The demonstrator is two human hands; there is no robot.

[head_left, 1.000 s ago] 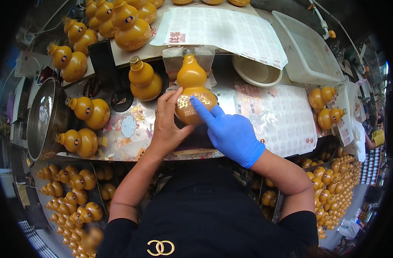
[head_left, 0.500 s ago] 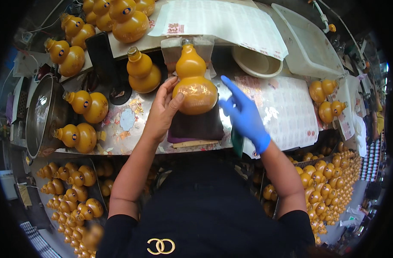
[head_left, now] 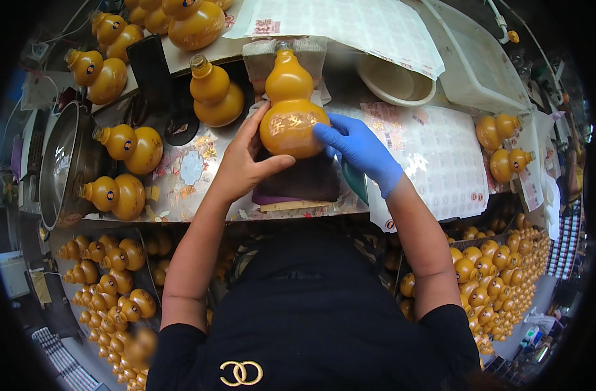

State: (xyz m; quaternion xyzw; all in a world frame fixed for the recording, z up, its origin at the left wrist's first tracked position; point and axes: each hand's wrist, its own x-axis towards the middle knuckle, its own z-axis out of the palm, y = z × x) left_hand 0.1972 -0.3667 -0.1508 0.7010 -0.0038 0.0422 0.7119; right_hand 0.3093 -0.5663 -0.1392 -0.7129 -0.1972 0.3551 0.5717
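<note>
A glossy amber gourd-shaped bottle lies on the dark work pad, its clear neck pointing away from me and resting on a folded pale cloth. Gold and pale decal marks show on its lower bulb. My bare left hand holds the bulb's left side; the fingers go partly behind it and the thumb stretches along its near edge. In a blue glove, my right hand grips the right side, thumb on the decal area, other fingers partly hidden beneath.
Printed decal sheets cover the table's right, with more at the back. A cream bowl, plastic tub, metal basin and phone on a stand surround the spot. Many gourd bottles fill crates below on both sides.
My gloved right hand has moved left from beside the bottle onto its lower bulb. The left thumb has slid off the bulb's front toward its near edge. The whole view has shifted slightly.
</note>
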